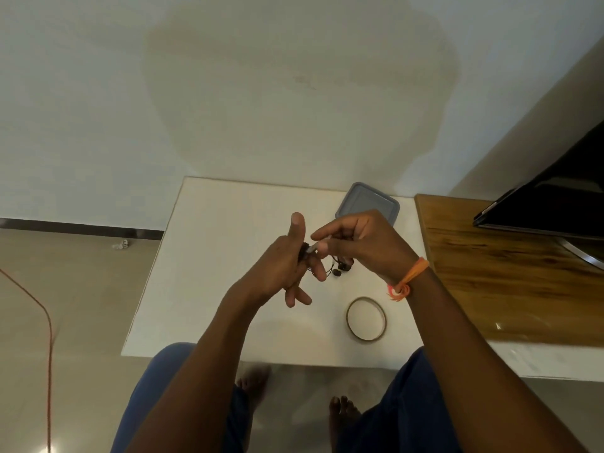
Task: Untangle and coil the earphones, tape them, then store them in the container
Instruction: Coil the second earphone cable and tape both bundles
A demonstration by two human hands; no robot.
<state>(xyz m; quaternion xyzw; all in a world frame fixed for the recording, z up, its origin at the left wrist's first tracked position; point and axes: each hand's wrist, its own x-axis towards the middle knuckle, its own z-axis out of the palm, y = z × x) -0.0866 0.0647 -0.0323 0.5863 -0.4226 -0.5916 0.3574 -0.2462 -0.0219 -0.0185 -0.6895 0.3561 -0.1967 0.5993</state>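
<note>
Now, grip: the left hand (283,263) holds a small black coil of the earphones (336,268) against its fingers, and the right hand (354,243) pinches a short pale piece, maybe tape, between thumb and finger at this coil.
Left hand pose: raised above the table, the forefinger points up straight, two lower fingers are spread downward, the forearm comes from the lower middle.
Right hand pose: fingers curled, the forefinger stretched toward the left hand; an orange thread band (408,278) is tied on the wrist.
Earphones place: partly between the two hands; thin black wire hangs down, and the earbuds lie on the white table (209,289) just under the right hand.
Tape roll (366,318): one, flat on the table, near the right forearm.
Container (367,201): one grey, with lid on, behind the right hand.
Count: two hands, one pair of earphones, one roll, one container.
Beside: one wooden board (510,273) at right with a dark screen (555,197) on it.
</note>
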